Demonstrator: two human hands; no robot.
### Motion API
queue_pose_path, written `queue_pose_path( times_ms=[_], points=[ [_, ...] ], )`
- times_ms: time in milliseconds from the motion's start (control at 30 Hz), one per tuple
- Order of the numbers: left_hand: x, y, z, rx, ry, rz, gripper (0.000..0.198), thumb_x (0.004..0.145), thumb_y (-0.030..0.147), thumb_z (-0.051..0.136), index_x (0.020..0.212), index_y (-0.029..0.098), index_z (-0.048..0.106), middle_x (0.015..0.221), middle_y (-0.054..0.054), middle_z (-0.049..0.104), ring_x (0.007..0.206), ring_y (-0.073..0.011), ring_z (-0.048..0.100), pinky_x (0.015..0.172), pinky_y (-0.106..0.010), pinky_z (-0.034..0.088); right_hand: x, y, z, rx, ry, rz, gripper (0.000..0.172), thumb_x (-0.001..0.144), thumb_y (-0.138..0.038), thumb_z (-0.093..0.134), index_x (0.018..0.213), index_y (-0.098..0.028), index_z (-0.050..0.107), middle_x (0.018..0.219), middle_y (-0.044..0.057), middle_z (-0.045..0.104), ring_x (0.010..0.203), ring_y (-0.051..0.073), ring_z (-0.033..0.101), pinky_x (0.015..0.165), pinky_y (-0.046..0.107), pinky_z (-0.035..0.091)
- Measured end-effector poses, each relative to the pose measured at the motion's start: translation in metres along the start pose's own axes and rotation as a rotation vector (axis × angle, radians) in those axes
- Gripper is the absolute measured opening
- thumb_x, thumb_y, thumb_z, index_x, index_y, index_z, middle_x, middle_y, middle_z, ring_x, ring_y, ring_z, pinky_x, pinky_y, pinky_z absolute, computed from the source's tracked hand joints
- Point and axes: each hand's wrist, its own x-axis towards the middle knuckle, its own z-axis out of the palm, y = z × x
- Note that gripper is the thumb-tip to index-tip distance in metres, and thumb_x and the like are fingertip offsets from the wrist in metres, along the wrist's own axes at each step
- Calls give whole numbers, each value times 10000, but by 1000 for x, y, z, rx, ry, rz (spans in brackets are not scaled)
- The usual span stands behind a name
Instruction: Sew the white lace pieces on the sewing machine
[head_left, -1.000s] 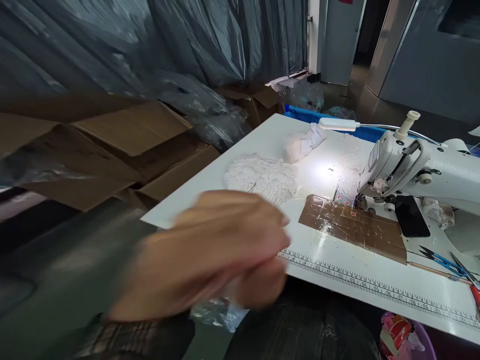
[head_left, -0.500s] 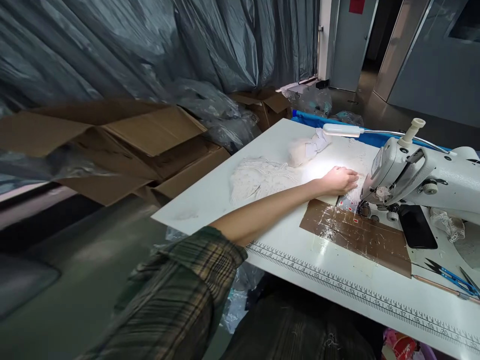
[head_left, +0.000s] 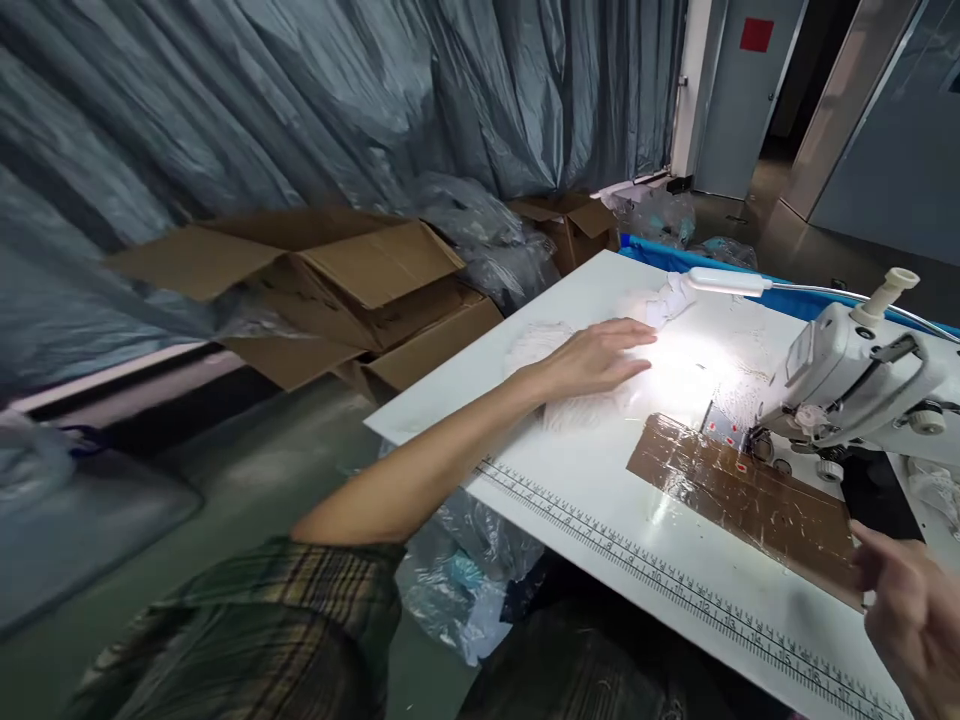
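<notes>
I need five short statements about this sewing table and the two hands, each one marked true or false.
1. The left hand lies open on the white lace pile. True.
2. The right hand holds scissors. False: it is empty, fingers spread, near the table's front edge.
3. The lamp lights the table. True.
4. The cardboard boxes stand on the table. False: they stand on the floor beside it.
5. A ruler scale runs along the table's front edge. True.
</notes>
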Motion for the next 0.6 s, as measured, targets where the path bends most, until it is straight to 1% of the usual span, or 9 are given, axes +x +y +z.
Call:
queue_pose_path(
  times_ms=[33, 100, 167, 200, 267, 333, 433, 533, 600],
  points=[
    [-8, -8, -6, -15, 92, -81, 302, 923, 378, 541, 1123, 193, 670, 1249, -80, 655, 1111, -203, 611, 892, -313, 506, 10, 0, 11, 0, 9, -47, 291, 992, -267, 452, 1068, -193, 722, 749, 59, 714, 607, 138, 659, 566, 238, 510],
    [-21, -25, -12, -55, 289, -264, 262, 893, 383, 544, 922, 174, 699, 1011, -63, 703, 864, -166, 633, 730, -266, 495, 28, -1, 32, 38, -38, -189, 239, 954, -254, 515, 999, -199, 743, 735, 50, 737, 561, 142, 669, 519, 226, 509],
    [-30, -37, -12, -106, 465, -428, 278, 862, 400, 547, 771, 161, 656, 779, -27, 655, 650, -124, 541, 607, -245, 429, 39, -3, 47, 94, -76, -295, 205, 931, -261, 553, 955, -206, 749, 759, 38, 754, 584, 147, 695, 541, 210, 539],
    [-33, -41, -11, -145, 521, -484, 293, 851, 417, 546, 735, 161, 629, 716, -11, 616, 594, -110, 489, 568, -242, 393, 42, -4, 54, 116, -83, -320, 196, 928, -265, 562, 946, -207, 748, 770, 33, 757, 602, 144, 704, 561, 197, 551],
    [-38, -44, -7, -176, 533, -505, 326, 837, 458, 549, 703, 165, 598, 673, 7, 574, 562, -98, 440, 537, -236, 357, 43, -4, 62, 139, -84, -343, 183, 923, -272, 576, 935, -202, 744, 784, 27, 758, 619, 135, 712, 582, 171, 559],
    [-40, -39, -4, -216, 455, -484, 390, 839, 506, 537, 638, 172, 548, 617, 22, 516, 546, -94, 409, 522, -234, 327, 41, -2, 65, 131, -76, -332, 178, 921, -279, 584, 938, -198, 742, 799, 29, 757, 632, 133, 715, 592, 161, 561],
    [-42, -26, -2, -233, 206, -447, 462, 822, 550, 558, 561, 181, 468, 546, 39, 442, 525, -93, 379, 519, -236, 294, 38, 1, 65, 119, -72, -300, 174, 917, -279, 591, 950, -202, 743, 821, 30, 761, 658, 144, 722, 619, 169, 570],
    [-43, -17, -3, -121, -32, -426, 407, 719, 520, 704, 606, 182, 508, 598, 37, 522, 564, -105, 434, 546, -233, 295, 38, 0, 63, 111, -83, -276, 170, 918, -284, 592, 937, -202, 740, 807, 25, 759, 650, 141, 720, 595, 167, 561],
    [-42, -15, -3, -53, -103, -408, 363, 711, 473, 730, 634, 182, 527, 647, 30, 562, 608, -117, 470, 569, -233, 297, 40, -2, 63, 115, -88, -261, 167, 918, -282, 592, 923, -200, 737, 796, 26, 756, 639, 140, 716, 586, 171, 558]
  ],
)
